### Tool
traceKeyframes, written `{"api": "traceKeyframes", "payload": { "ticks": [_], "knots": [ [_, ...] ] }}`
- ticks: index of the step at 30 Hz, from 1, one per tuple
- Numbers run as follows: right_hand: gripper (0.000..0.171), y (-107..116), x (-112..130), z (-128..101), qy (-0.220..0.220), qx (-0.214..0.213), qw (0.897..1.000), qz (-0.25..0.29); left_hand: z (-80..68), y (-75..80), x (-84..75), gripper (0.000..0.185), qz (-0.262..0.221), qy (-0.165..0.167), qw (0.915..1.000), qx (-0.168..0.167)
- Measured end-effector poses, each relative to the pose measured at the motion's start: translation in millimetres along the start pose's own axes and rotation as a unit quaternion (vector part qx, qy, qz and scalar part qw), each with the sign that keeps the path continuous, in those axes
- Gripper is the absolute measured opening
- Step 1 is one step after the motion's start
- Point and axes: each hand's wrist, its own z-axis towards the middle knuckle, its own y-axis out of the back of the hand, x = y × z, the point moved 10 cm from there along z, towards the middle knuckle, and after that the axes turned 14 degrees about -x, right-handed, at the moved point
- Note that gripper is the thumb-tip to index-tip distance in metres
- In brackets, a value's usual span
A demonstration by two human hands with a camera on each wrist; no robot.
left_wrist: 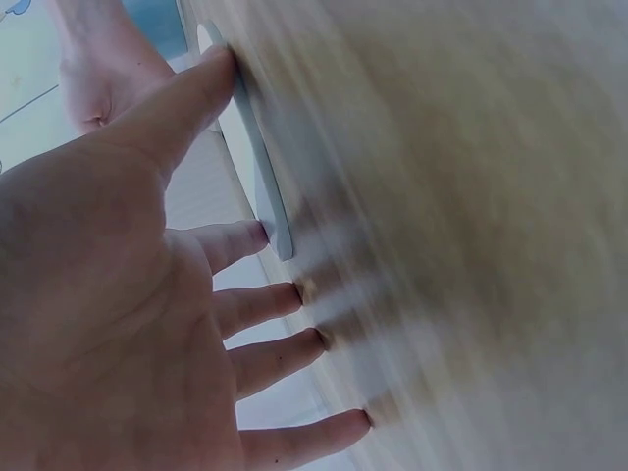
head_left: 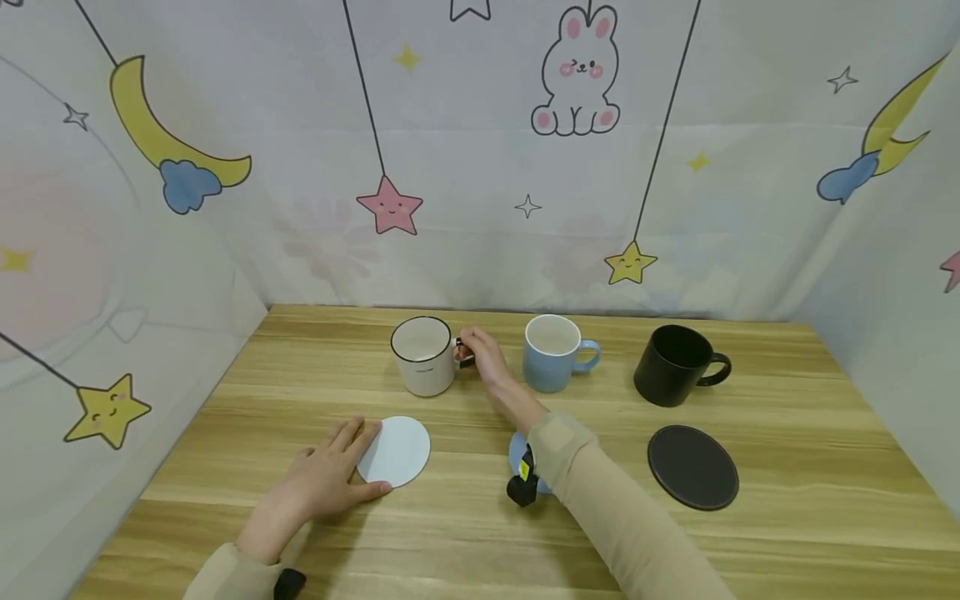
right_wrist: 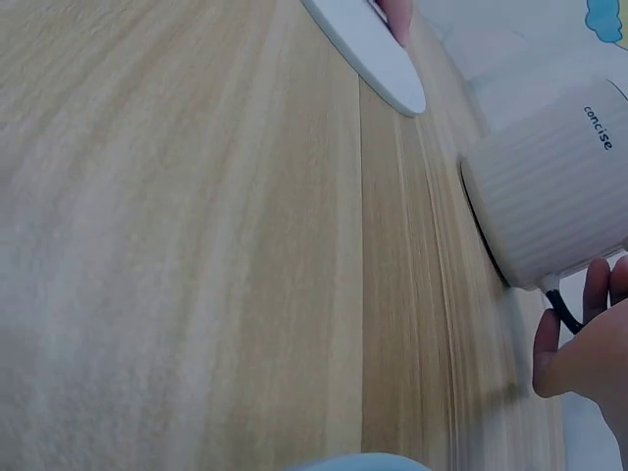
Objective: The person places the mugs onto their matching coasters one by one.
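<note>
A white ribbed mug (head_left: 424,365) with a black rim stands at the back left of the wooden table. My right hand (head_left: 486,357) grips its handle from the right; the lettering "concise" shows on the mug (right_wrist: 549,191) in the right wrist view. On the table in front of that mug lies a round white coaster (head_left: 401,452). My left hand (head_left: 326,473) rests at the coaster's left side, fingers spread and fairly straight. In the left wrist view, thumb and index finger touch the edge of the coaster (left_wrist: 257,167).
A blue mug (head_left: 546,367) with a white upper part stands right of the right hand. Farther right is a black mug (head_left: 666,371), with a round black coaster (head_left: 693,467) before it. My right forearm partly covers a blue coaster (head_left: 517,453). A patterned curtain (head_left: 465,267) borders the table.
</note>
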Motion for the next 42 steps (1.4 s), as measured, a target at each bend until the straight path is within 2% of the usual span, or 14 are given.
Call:
{"api": "traceKeyframes", "payload": {
  "ticks": [8, 20, 32, 42],
  "knots": [
    [0.034, 7, -2, -3, -0.001, -0.023, 0.999, 0.03, 0.0, -1.5, -0.9, 0.092, -0.001, 0.001, 1.0, 0.001],
    [0.034, 7, -4, -6, -0.011, -0.019, 0.998, 0.063, -0.2, 0.9, 0.4, 0.091, -0.002, 0.0, 1.0, -0.005],
    [0.034, 9, 8, -16, -0.006, -0.034, 0.995, 0.097, 0.7, -0.5, 3.8, 0.091, -0.003, 0.006, 1.0, 0.0],
    [0.034, 7, 17, -26, -0.005, -0.021, 0.995, 0.1, -0.3, 0.5, 1.5, 0.091, -0.002, 0.007, 1.0, 0.005]
  ]
}}
